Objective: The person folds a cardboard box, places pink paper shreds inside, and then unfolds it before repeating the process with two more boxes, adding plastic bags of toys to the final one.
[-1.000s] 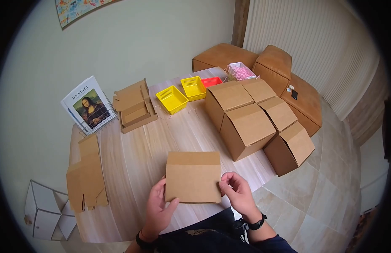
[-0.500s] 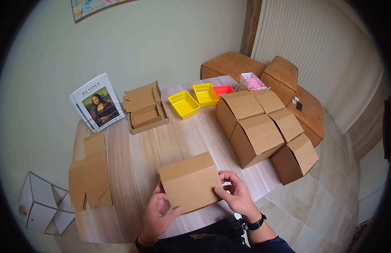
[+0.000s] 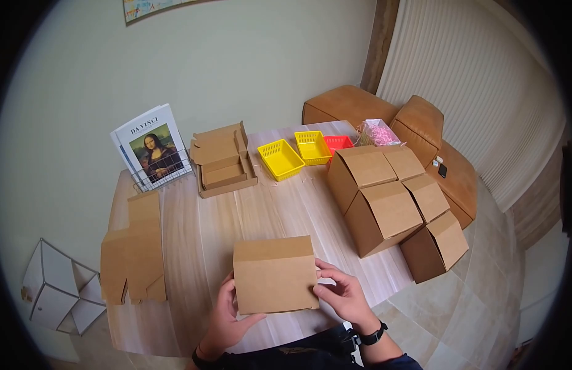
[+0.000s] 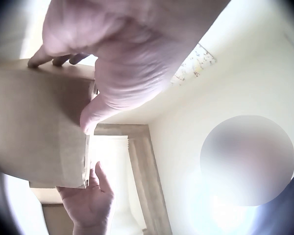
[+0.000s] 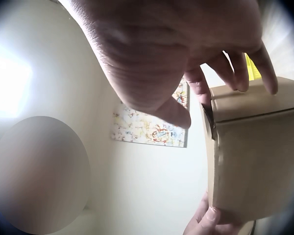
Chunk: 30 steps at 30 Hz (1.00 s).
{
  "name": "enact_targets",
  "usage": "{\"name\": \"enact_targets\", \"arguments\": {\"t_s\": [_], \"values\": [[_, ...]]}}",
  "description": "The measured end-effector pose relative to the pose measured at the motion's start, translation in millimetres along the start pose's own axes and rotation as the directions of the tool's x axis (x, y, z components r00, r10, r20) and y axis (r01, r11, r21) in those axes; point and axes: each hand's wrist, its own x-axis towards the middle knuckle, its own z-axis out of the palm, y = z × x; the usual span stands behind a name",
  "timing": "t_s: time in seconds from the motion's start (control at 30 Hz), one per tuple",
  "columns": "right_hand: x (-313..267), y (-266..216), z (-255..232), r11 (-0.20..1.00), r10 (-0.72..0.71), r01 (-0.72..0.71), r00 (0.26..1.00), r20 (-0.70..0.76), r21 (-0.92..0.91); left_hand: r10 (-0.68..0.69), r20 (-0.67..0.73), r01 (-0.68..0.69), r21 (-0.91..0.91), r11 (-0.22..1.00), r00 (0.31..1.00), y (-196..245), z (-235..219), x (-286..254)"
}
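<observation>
a kraft cardboard box [image 3: 273,277] is between the two hands, above the near edge of the wood-grain counter [image 3: 193,259], its creased upper face toward the head camera. the left hand [image 3: 229,317] has a firm grip on its left side, thumb at the near edge and fingers round the side. the right hand [image 3: 344,296] has a loose grip: fingertips touch the box's right side, while the right wrist view shows the thumb apart from it. whether the box touches the counter, i cannot tell.

at the left lies a flattened cardboard sheet [image 3: 133,259]; behind it, a da vinci book [image 3: 153,148] leans in a wire rack, just beside an open cardboard mailer [image 3: 227,187]. four closed cardboard boxes [image 3: 391,209] stand close together at the right.
</observation>
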Motion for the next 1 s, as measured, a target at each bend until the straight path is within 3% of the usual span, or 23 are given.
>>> {"name": "enact_targets", "arguments": {"t_s": [0.2,0.4,0.6,0.7,0.87,1.0], "values": [[1,-12,-2,0.998,0.005,0.007,0.981,0.195,-0.062,0.187,-0.008,-0.184,0.138,0.973,0.982,-8,3,2],[4,-10,-4,0.997,-0.021,0.037,0.969,0.245,-0.060,0.233,0.011,-0.231,0.174,0.957,0.972,-2,1,7],[3,-1,-4,0.996,-0.008,0.022,0.986,0.165,-0.082,0.285,0.000,-0.281,0.153,0.947,0.959,-4,-1,14],[2,0,-5,0.993,-0.036,0.054,0.987,0.156,-0.109,0.260,-0.025,-0.256,0.110,0.961,0.965,-6,-1,14],[-1,-1,-4,0.960,-0.135,0.178,0.971,0.199,-0.217,0.325,0.000,-0.324,0.090,0.942,0.946,-18,-14,18],[2,7,-5,0.942,-0.189,0.224,0.970,0.156,-0.251,0.240,-0.016,-0.238,0.057,0.969,0.971,3,2,20]]}}
